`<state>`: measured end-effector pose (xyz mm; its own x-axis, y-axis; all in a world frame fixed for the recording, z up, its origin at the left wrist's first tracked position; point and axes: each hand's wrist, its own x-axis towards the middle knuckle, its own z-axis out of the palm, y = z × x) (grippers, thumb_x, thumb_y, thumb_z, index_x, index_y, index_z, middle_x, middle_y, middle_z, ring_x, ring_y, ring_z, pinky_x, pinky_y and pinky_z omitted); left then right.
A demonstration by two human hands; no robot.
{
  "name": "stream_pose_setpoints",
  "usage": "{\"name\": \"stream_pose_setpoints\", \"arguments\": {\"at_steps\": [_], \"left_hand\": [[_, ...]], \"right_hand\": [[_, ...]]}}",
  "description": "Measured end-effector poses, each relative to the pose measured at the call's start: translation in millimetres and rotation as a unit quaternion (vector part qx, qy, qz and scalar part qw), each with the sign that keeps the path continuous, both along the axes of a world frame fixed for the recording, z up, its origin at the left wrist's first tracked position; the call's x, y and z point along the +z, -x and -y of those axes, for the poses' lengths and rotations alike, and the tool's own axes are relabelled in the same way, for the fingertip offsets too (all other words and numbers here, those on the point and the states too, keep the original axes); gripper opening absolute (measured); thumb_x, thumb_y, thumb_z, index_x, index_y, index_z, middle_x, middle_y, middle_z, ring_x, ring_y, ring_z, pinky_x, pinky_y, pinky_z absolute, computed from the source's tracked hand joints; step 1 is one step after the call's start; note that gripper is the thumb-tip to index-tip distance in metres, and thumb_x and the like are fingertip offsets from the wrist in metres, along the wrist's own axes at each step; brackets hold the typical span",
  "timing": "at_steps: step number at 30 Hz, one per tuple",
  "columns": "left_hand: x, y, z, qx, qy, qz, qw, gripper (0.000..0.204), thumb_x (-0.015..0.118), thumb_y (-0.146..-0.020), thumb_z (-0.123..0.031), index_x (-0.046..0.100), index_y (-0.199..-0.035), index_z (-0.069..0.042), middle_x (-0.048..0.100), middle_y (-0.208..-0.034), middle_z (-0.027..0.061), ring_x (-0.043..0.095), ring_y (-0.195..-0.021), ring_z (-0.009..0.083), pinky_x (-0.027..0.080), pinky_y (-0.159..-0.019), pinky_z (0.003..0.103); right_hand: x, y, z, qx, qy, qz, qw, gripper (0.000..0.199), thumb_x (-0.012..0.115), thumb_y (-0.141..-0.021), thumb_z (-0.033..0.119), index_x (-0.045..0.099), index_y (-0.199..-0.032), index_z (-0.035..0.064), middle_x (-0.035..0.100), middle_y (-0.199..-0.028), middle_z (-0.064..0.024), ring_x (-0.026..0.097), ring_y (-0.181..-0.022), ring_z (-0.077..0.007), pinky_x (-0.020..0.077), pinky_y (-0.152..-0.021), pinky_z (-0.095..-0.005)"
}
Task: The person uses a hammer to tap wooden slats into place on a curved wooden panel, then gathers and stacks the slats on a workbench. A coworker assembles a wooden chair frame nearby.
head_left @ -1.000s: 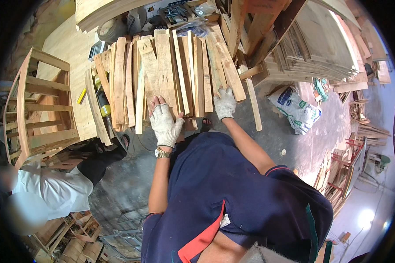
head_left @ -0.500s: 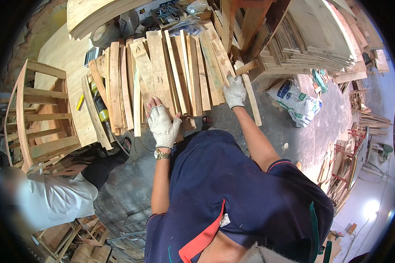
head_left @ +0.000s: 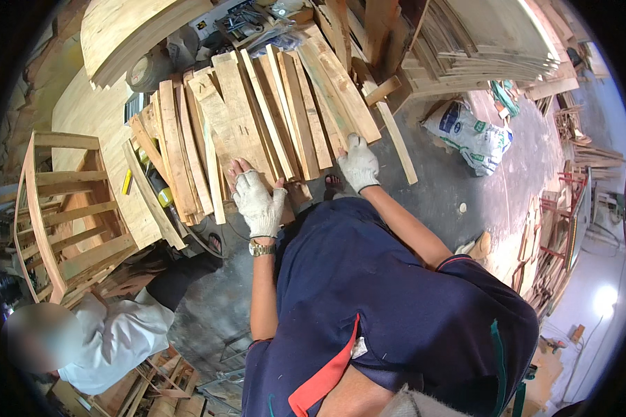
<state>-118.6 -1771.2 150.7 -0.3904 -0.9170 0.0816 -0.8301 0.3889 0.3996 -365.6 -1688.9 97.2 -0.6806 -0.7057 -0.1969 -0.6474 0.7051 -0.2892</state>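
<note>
A row of narrow wooden planks [head_left: 247, 125] lies side by side in front of me, their near ends uneven. My left hand [head_left: 259, 203], in a white knit glove with bare fingertips and a metal wristwatch below it, rests open on the near ends left of the middle, fingers stretched forward and thumb out to the right. My right hand [head_left: 359, 167], gloved alike, touches the near ends of the right-hand planks. Its fingers are partly bent and apart, not visibly wrapped round a plank. A thin loose strip [head_left: 398, 149] sticks out toward me to its right.
A slatted wooden frame [head_left: 76, 201] stands on the left, above a person in a white shirt [head_left: 122, 340]. A tray of metal hardware [head_left: 243, 21] lies behind the planks. To the right are a white sack [head_left: 469, 135] on the floor and stacked plywood sheets [head_left: 487, 55].
My right hand has moved left and nearer to me, from the outer plank's side to the plank ends. My left hand stays on the planks. The view has shifted slightly.
</note>
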Motion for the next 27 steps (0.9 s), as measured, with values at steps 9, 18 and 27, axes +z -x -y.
{"name": "stream_pose_setpoints", "arguments": {"at_steps": [9, 18, 27], "left_hand": [[-0.4, -1.2, 1.0, -0.001, -0.006, 0.007, 1.000, 0.108, 0.073, -0.087, -0.047, 0.013, -0.163, 0.000, 0.020, -0.169, 0.0226, 0.019, -0.157, 0.0392, 0.018, -0.125, 0.052], [-1.7, -2.4, 1.5, -0.015, 0.005, 0.001, 1.000, 0.108, 0.073, -0.086, -0.045, 0.013, -0.163, 0.000, 0.019, -0.169, 0.0240, 0.018, -0.157, 0.0397, 0.018, -0.126, 0.052], [0.6, -3.2, 2.5, -0.023, 0.008, 0.009, 1.000, 0.107, 0.073, -0.086, -0.044, 0.015, -0.163, 0.000, 0.020, -0.169, 0.0232, 0.020, -0.156, 0.0398, 0.019, -0.126, 0.052]], "right_hand": [[-8.3, -16.0, 5.2, -0.047, 0.061, -0.047, 0.996, 0.056, 0.075, -0.082, 0.026, 0.052, -0.130, 0.0064, 0.056, -0.125, -0.0238, 0.061, -0.111, -0.0406, 0.0539, -0.093, -0.0484], [-4.0, -19.1, -4.5, -0.039, 0.078, 0.004, 0.996, 0.059, 0.079, -0.078, 0.024, 0.054, -0.130, 0.0112, 0.052, -0.128, -0.0185, 0.057, -0.118, -0.0375, 0.0530, -0.094, -0.0476], [-34.9, -11.3, -14.6, 0.084, 0.160, -0.070, 0.981, 0.058, 0.081, -0.069, 0.022, 0.061, -0.123, 0.0118, 0.054, -0.129, -0.0149, 0.056, -0.120, -0.0376, 0.0518, -0.097, -0.0470]]}}
